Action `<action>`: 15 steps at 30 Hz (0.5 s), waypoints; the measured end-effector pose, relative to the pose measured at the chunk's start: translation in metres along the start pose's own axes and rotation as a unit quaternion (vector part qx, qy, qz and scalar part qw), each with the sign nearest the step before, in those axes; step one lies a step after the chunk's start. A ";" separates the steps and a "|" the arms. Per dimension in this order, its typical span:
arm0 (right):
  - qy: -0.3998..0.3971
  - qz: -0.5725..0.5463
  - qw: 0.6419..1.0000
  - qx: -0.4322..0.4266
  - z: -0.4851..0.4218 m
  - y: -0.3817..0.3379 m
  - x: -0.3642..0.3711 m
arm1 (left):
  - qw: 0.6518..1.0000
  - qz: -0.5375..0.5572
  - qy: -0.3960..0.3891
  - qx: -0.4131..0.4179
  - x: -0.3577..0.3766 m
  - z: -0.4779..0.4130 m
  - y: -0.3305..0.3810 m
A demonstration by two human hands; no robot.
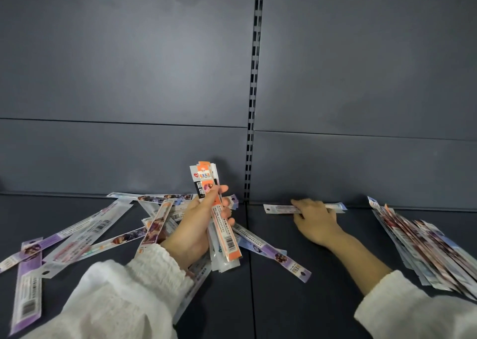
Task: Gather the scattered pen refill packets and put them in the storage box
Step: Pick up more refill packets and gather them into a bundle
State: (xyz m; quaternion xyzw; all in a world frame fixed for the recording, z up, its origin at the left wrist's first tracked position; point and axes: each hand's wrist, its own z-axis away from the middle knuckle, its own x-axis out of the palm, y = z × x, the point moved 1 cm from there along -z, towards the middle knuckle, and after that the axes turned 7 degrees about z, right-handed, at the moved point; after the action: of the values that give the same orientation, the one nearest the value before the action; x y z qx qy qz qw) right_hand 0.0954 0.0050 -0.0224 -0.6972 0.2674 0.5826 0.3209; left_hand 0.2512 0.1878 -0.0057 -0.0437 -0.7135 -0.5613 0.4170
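Your left hand [198, 225] clenched round an upright bundle of packets [219, 222], your right hand [313, 220] spread flat on one packet [281, 207] by the back wall, loose packets [85, 231] strewn left, stack [423, 245] lying right

Left hand [196, 225] gripping upright, right hand [313, 218] pressing flat.

Dim, cool, even light w/ a soft brighter patch on the back panel [160, 54] from above; no hard glare. Faint shadows under both hands. Wide-angle bend: panel seams curve twd the edges. Packet pile [423, 245] at right is motion-blurred; white sleeve [124, 300] soft, slightly overexposed.
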 end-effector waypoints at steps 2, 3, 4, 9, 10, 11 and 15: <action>-0.006 0.014 1.000 -0.009 0.001 -0.004 -0.004 | 1.000 -0.006 0.001 -0.008 0.000 0.001 -0.001; -0.008 0.024 1.000 -0.016 0.001 -0.007 -0.006 | 1.000 -0.007 0.003 -0.010 0.000 0.001 -0.002; -0.013 0.030 0.999 -0.022 0.002 -0.010 -0.009 | 1.000 -0.006 0.007 -0.012 -0.001 0.001 -0.001; -0.024 -0.095 0.995 -0.030 0.003 -0.007 -0.013 | 1.000 -0.012 0.013 -0.017 -0.003 0.000 -0.001; -0.020 -0.140 0.990 -0.029 0.004 -0.006 -0.014 | 1.000 -0.013 0.011 -0.019 -0.003 0.000 -0.001; -0.011 -0.182 0.983 -0.026 0.005 -0.006 -0.016 | 1.000 -0.015 0.009 -0.022 -0.002 0.000 -0.002; 0.051 -0.342 0.938 -0.015 0.011 -0.015 -0.031 | 0.999 -0.025 0.000 -0.025 -0.001 0.001 -0.004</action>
State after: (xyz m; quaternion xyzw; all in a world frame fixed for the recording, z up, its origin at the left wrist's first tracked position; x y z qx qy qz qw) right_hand 0.0935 0.0232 0.0085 -0.7799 0.0198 0.4056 0.4763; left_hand 0.2491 0.1878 -0.0089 -0.0364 -0.7000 -0.5895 0.4014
